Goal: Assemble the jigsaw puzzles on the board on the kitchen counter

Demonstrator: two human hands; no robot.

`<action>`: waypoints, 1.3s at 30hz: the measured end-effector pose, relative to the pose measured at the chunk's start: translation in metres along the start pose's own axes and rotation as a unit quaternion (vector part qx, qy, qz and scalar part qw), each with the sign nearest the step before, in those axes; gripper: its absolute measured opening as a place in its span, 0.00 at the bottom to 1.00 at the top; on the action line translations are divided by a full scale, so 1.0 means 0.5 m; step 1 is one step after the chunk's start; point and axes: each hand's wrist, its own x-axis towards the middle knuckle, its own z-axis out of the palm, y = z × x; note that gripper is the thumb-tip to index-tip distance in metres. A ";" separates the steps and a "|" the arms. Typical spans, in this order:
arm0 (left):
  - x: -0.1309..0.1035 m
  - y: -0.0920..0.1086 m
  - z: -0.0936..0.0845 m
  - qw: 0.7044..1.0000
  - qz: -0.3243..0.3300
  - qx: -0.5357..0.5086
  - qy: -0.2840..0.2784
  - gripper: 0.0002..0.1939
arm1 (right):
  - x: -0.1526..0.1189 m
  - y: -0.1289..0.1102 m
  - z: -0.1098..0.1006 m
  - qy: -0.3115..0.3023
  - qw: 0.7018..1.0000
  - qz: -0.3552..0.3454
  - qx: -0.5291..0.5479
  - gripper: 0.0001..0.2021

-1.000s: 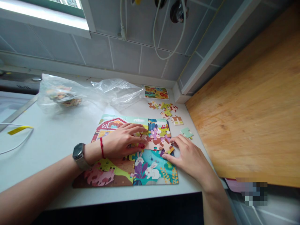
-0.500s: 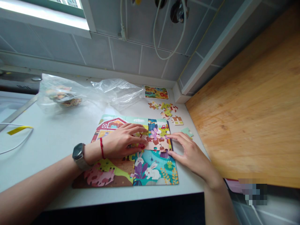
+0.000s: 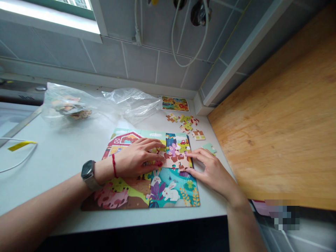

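Observation:
A jigsaw puzzle (image 3: pixel 170 190) with a red barn, white rabbits and a pink pig lies on the white counter. My left hand (image 3: pixel 139 155) rests across its middle, palm down, fingers spread apart, hiding part of the picture. At the puzzle's right side, my right hand (image 3: pixel 210 168) holds a brown-and-cream puzzle piece (image 3: pixel 185 163) by its edge between thumb and fingers. That piece lies over the board beside other cow-patterned pieces. Dark blue shows in a narrow strip (image 3: pixel 170 137) above the purple butterfly.
Several loose puzzle pieces (image 3: pixel 187 123) lie behind the board, and a pale green piece (image 3: pixel 210 148) sits near my right fingers. A picture card (image 3: pixel 175 104) and a clear plastic bag (image 3: pixel 128 103) are farther back. A wooden panel (image 3: pixel 275 122) bounds the right side.
My right hand has shifted slightly left, and the brown-and-cream piece has turned or slid a little with it. My left hand stays in place.

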 end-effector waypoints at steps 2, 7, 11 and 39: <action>0.001 0.000 0.000 1.000 -0.001 -0.006 0.003 0.14 | 0.000 0.000 0.000 0.005 1.000 -0.008 0.000 0.20; 0.000 0.000 0.000 1.000 0.000 -0.017 0.013 0.14 | 0.003 -0.011 0.008 0.019 1.000 -0.023 0.006 0.16; 0.000 0.000 0.001 1.000 -0.001 -0.015 0.015 0.14 | 0.006 -0.034 0.022 0.035 0.999 -0.015 0.002 0.13; -0.003 -0.011 0.006 0.999 0.011 -0.024 0.034 0.16 | 0.152 -0.101 -0.031 -0.099 0.979 -0.167 -0.065 0.16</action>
